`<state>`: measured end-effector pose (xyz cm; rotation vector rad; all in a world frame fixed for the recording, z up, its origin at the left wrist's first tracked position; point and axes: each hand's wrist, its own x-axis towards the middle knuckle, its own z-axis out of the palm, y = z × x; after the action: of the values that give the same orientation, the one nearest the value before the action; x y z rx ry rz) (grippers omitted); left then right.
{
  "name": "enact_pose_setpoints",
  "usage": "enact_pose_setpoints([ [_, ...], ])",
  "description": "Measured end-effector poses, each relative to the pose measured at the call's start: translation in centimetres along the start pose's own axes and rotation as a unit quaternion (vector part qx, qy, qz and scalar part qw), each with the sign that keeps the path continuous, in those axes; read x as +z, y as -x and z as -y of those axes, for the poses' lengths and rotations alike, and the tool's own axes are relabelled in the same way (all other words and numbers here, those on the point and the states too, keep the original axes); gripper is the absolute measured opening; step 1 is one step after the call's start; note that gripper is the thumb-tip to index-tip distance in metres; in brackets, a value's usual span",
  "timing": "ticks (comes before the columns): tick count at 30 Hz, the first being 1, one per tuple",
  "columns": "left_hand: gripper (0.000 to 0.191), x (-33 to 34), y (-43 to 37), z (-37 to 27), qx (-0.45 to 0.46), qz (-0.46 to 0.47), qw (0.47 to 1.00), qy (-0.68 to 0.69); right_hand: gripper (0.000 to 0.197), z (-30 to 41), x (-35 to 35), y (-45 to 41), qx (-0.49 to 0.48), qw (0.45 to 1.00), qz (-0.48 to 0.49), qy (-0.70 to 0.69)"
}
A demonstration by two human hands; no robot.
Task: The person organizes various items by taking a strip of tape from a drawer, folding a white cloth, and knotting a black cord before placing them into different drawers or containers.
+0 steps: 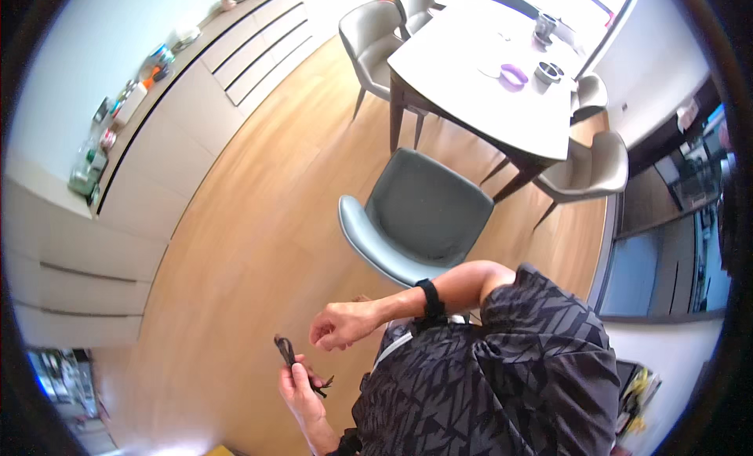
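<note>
A black cord (286, 351), folded into a small bundle, is pinched between the thumb and fingers of my left hand (303, 391). Its loop sticks out above the fingers, and thin loose ends show below the thumb. My right hand (347, 325) hangs just above and to the right of it, apart from the cord. The fingers of this hand are loosely curled, with nothing visible in them. A black band (431, 298) circles my right wrist. Both hands are over the wooden floor (235, 315), in front of my patterned dark shirt (459, 385).
A grey chair (429, 209) stands close by my right arm. Beyond it is a white-topped table (459, 74) with a purple dish (514, 75), cups (548, 72) and several chairs around it. Along the left wall runs a low cabinet (176, 126) with jars and boxes on top.
</note>
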<state>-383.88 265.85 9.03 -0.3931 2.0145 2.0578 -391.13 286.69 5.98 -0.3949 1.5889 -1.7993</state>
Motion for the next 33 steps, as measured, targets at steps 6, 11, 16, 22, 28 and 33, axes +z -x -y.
enact_pose_setpoints([
  [6,0.042,-3.1,-9.7,-2.6,-0.043,0.081,0.993,0.073,0.03,2.0,-2.0,-8.5,0.027,0.997,0.036,0.059],
  [11,0.053,-3.5,-20.1,-5.8,-0.011,0.2,0.98,0.013,0.029,5.0,-6.1,-14.3,0.049,0.996,-0.052,0.054],
  [16,0.055,-3.7,-31.1,-10.5,-0.002,0.257,0.966,-0.04,0.026,7.2,-10.4,-20.9,0.029,0.989,-0.144,0.035],
  [22,0.058,-3.0,-43.0,-15.1,-0.008,0.393,0.911,-0.125,0.025,8.8,-15.3,-27.4,0.022,0.963,-0.257,-0.074],
  [28,0.06,1.7,-52.4,-18.2,-0.025,0.481,0.867,-0.127,0.033,10.2,-21.2,-30.4,0.004,0.913,-0.344,-0.217],
  [33,0.061,7.3,-59.9,-20.5,-0.05,0.505,0.852,-0.126,0.025,11.1,-29.2,-32.8,-0.026,0.896,-0.364,-0.253],
])
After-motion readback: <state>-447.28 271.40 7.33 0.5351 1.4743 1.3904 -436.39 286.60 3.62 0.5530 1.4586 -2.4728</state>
